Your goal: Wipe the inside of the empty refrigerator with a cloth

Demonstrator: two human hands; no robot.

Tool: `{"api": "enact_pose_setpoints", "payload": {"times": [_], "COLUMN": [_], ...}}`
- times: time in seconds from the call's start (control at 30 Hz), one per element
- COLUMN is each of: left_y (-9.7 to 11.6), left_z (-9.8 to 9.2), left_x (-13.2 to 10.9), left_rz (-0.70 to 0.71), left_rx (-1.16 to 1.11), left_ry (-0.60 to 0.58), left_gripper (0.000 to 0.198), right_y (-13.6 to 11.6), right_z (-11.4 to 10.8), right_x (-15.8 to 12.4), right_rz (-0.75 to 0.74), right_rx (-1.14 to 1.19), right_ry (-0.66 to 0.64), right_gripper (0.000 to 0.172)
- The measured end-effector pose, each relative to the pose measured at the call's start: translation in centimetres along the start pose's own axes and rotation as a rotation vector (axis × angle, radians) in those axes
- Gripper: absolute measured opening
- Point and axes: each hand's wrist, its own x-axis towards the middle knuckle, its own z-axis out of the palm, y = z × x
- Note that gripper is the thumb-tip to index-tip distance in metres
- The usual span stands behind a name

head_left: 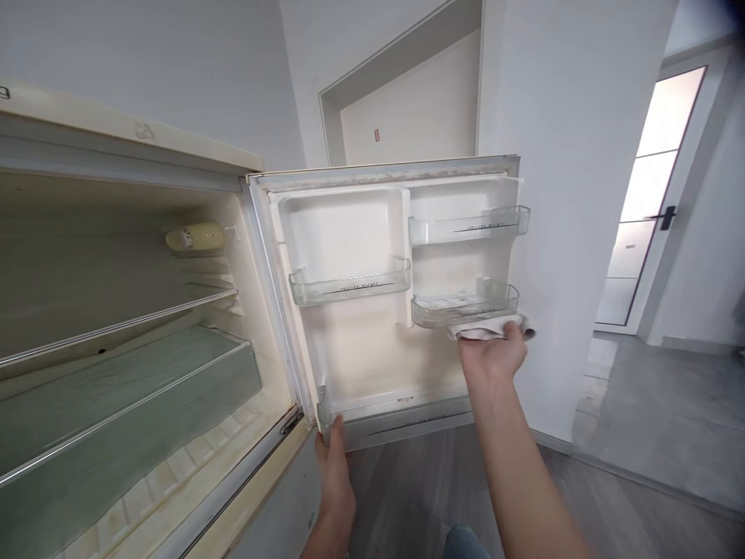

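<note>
My right hand (pixel 493 355) is closed on a folded white cloth (pixel 486 329), which it presses at the underside of the lower right door bin (pixel 466 310). That bin is clear plastic, with whitish marks on its floor. At the door's lower left corner, my left hand (pixel 336 485) grips the end of the long bottom door bin (pixel 407 423), thumb on top and the other fingers mostly hidden. The refrigerator door (pixel 384 357) stands wide open, its white inner lining yellowed in places. Higher up are an upper right bin (pixel 466 228) and a left bin (pixel 352 287).
To the left is the refrigerator interior, with a glass shelf (pixel 145 322), a greenish crisper drawer (pixel 145 411) and a yellowish lamp cover (pixel 198 236). A wall niche (pixel 407 109) lies behind the door. A glazed door (pixel 652 194) stands at the far right, beyond grey flooring (pixel 657 411).
</note>
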Motion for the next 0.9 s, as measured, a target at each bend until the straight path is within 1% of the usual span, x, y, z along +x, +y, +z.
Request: {"api": "enact_pose_setpoints", "payload": {"times": [0.07,0.1,0.23,0.33,0.4,0.47,0.53,0.57,0.63,0.73,0.8,0.9], "left_y": [0.2,0.4,0.9,0.9,0.9,0.7,0.7,0.7,0.8,1.2,1.3,1.1], "left_z": [0.3,0.5,0.8,0.9,0.9,0.9,0.9,0.9,0.9,1.0,1.1,1.1], "left_x": [-0.2,-0.4,-0.8,-0.8,-0.7,-0.7,-0.7,-0.7,-0.9,-1.2,-1.3,-1.2], "left_rz": [-0.056,-0.075,-0.118,-0.128,-0.123,-0.117,-0.112,-0.110,-0.107,-0.121,-0.122,-0.111], "left_rx": [-0.044,-0.060,-0.063,-0.066,-0.063,-0.053,-0.052,-0.057,-0.068,-0.066,-0.061,-0.060], "left_ry": [-0.043,-0.046,-0.022,-0.027,-0.019,-0.013,-0.024,-0.034,-0.047,-0.044,-0.034,-0.028], "left_gripper": [0.071,0.070,0.071,0.073,0.072,0.072,0.073,0.073,0.072,0.079,0.083,0.080], "right_y": [0.7,1.1,3.0,4.2,4.7,4.7,4.0,3.4,2.1,0.4,0.1,0.8], "right_z": [0.1,0.2,0.1,-0.2,-0.7,-1.4,-2.1,-2.4,-2.8,-2.9,-2.8,-2.6], "right_x": [-0.5,-0.8,-2.5,-3.6,-3.7,-3.1,-1.7,-0.8,1.1,3.3,3.9,3.8], "right_rz": [0.084,0.112,0.175,0.270,0.334,0.369,0.377,0.371,0.345,0.295,0.291,0.331], "right_rx": [-0.004,-0.006,-0.002,-0.004,-0.021,-0.051,-0.073,-0.075,-0.063,-0.046,-0.060,-0.081], "right_ry": [0.014,0.013,-0.022,-0.036,-0.061,-0.132,-0.204,-0.218,-0.188,-0.121,-0.102,-0.089], "right_gripper": [0.039,0.038,0.035,0.033,0.032,0.032,0.033,0.034,0.037,0.041,0.043,0.043]}}
